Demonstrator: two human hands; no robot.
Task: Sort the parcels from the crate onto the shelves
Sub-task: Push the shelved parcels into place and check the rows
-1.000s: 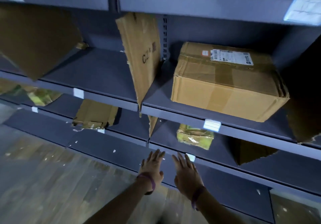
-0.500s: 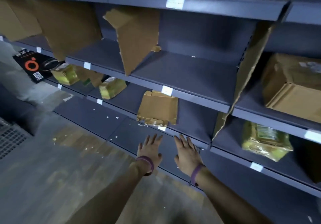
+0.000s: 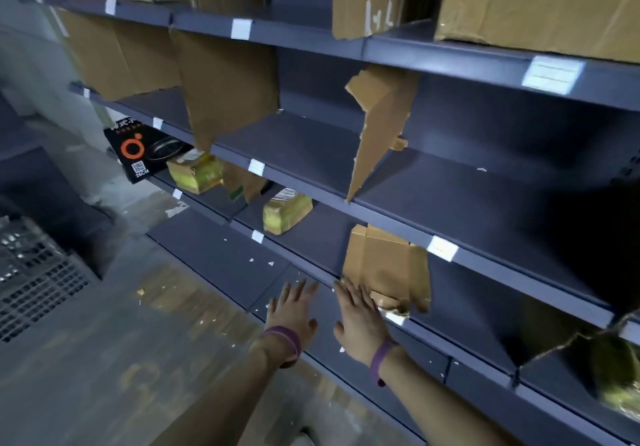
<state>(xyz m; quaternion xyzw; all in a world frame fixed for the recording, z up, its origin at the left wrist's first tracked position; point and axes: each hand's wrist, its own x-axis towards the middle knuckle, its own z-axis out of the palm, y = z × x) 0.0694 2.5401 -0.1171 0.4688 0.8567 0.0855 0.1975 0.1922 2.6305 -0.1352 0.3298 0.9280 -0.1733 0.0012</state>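
My left hand [image 3: 294, 310] and my right hand [image 3: 360, 317] are stretched out side by side, palms down, fingers spread, holding nothing. Both hover in front of the lowest shelf edge [image 3: 304, 348] of a dark grey shelving rack. My right fingertips are just below a torn cardboard divider [image 3: 384, 265] on the second shelf. Two yellow-green wrapped parcels [image 3: 195, 175] [image 3: 285, 213] lie on that second shelf further left. A grey perforated crate [image 3: 31, 276] stands on the floor at the far left.
Torn cardboard dividers [image 3: 381, 127] [image 3: 228, 82] hang between shelf bays. Large brown boxes [image 3: 540, 2] fill the top shelf. A black printed box [image 3: 142, 151] leans at the left end. Another yellow-green parcel [image 3: 620, 373] lies lower right. The middle shelf [image 3: 450, 199] has bare surface.
The view has swung left along the rack; the big taped box has left the frame and the crate has come into view. Both hands stay open and extended.
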